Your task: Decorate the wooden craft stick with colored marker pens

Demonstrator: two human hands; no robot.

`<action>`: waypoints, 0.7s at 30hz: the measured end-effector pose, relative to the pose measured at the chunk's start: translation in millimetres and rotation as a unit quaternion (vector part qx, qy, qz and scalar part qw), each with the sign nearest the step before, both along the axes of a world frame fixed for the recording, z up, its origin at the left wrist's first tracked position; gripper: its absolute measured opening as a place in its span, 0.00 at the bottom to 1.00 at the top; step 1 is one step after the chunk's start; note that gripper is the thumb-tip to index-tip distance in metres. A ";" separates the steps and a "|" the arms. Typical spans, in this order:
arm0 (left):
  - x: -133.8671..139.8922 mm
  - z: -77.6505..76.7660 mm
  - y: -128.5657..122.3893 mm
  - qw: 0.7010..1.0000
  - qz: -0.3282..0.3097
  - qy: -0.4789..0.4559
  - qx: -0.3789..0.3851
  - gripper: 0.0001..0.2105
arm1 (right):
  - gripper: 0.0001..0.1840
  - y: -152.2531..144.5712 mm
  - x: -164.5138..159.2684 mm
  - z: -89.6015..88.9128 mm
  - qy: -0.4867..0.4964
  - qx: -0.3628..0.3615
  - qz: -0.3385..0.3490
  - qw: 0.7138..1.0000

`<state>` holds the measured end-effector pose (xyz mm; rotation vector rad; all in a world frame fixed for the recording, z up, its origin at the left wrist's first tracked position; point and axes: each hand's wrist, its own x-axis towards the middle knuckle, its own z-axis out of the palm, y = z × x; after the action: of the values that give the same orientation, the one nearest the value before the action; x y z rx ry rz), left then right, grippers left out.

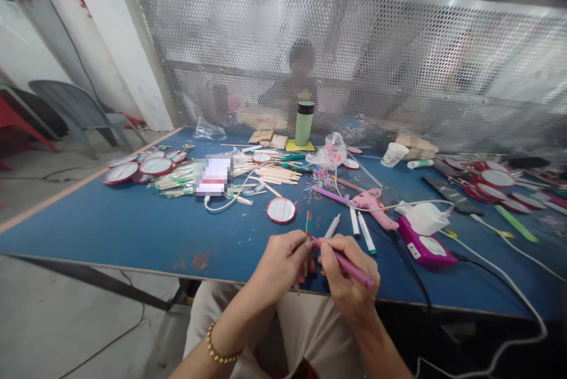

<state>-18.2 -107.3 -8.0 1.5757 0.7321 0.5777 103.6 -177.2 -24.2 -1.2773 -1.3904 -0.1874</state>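
My left hand (281,261) pinches a small wooden stick (309,221) upright at the table's front edge; bands of colour show near its top. In my right hand (349,293) lies a pink pen (357,271), its tip close against the stick at my left fingertips. What exactly the tip touches is too small to tell. Just beyond the hands sits a round red-rimmed lid (281,210). A grey-white marker (332,226) lies beside my right hand, with two white markers (365,234) farther right.
A pink glue gun (376,208), a magenta power strip (425,246) and cables spread over the right side. A phone (215,176) on a cable rests among wooden sticks (277,175). Behind stands a green bottle (303,125) before a perforated metal screen (248,30). Red-rimmed lids pile at both sides.
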 end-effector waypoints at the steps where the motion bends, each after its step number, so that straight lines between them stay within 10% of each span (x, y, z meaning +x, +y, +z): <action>1: -0.1 0.0 -0.1 1.000 0.000 0.000 -0.001 0.20 | 0.07 0.0 -0.3 0.2 -0.001 0.001 0.000 1.000; 21: 0.3 -0.5 -0.2 1.000 0.000 -0.016 -0.010 0.20 | 0.07 -0.1 -0.3 3.9 -0.031 0.010 0.004 0.999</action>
<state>-18.0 -107.5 -8.5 1.5446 0.7116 0.5941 103.4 -177.3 -20.3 -1.2585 -1.4429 -0.2368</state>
